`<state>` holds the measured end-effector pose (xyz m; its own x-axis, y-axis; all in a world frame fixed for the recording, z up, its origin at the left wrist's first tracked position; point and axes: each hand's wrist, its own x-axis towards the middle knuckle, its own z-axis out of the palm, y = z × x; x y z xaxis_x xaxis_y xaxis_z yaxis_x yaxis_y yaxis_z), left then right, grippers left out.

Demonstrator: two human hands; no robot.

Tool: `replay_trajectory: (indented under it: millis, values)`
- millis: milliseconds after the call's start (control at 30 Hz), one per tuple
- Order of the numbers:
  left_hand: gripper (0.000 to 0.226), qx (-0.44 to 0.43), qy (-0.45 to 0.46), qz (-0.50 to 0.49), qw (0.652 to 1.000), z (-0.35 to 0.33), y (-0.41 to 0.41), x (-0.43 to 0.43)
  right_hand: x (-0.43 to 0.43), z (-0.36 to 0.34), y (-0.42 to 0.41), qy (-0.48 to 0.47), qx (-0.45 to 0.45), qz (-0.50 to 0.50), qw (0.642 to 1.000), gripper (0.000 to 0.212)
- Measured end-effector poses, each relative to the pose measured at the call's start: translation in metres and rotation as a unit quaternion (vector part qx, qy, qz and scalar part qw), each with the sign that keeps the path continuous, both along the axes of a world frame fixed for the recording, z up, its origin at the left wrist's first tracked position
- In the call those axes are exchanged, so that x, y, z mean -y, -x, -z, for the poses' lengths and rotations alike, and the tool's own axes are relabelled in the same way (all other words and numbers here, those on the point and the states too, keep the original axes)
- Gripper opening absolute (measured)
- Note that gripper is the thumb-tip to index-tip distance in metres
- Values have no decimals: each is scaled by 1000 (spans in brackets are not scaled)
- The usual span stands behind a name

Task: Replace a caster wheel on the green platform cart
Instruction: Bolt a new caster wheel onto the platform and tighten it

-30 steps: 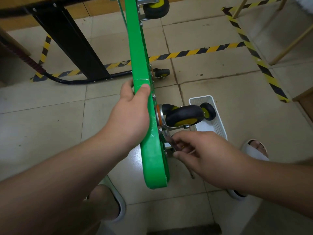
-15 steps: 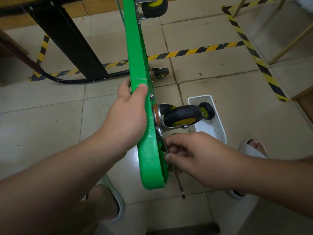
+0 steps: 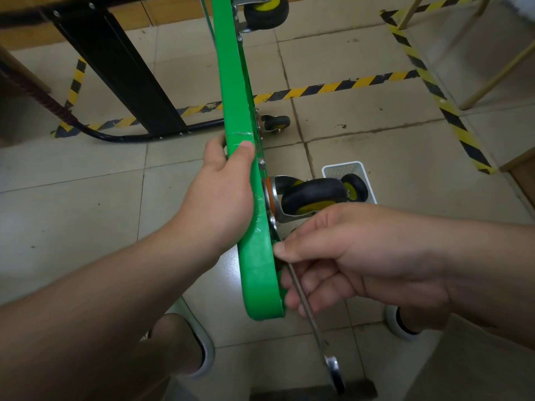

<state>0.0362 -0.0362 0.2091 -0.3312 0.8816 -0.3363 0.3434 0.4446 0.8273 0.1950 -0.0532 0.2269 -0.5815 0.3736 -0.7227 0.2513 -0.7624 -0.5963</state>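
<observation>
The green cart (image 3: 260, 270) stands on edge on the tiled floor (image 3: 86, 198). The left hand (image 3: 223, 195) is clamped round its upper rim, thumb on top. By the cart's near corner the caster wheel (image 3: 314, 195) juts right. Just below it the right hand (image 3: 356, 256) pinches a wrench (image 3: 307, 311), whose top end the rim hides. Behind the caster sits a white basket (image 3: 341, 167) holding a loose wheel (image 3: 354, 186). A black table leg (image 3: 121, 76) stands left of the cart.

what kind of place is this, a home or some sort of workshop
Probably a workshop or lab area: yellow-black hazard tape marks zones on the tiled floor, a black metal bench leg stands nearby, and a white basket holds a loose caster wheel.
</observation>
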Motion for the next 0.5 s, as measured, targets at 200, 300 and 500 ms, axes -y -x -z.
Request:
replay_trajectory:
  millis: [200,300,500]
  values:
    - [36,-8,1,2,1000,0,0,0,-13,-9,-2,56,2,26,998,18]
    - [36,-7,0,2,1000,-1,0,0,-12,-10,-2,67,-9,37,997,17]
    - [38,4,1,7,1000,-2,1,0,-2,-8,-10,53,4,-6,999,21]
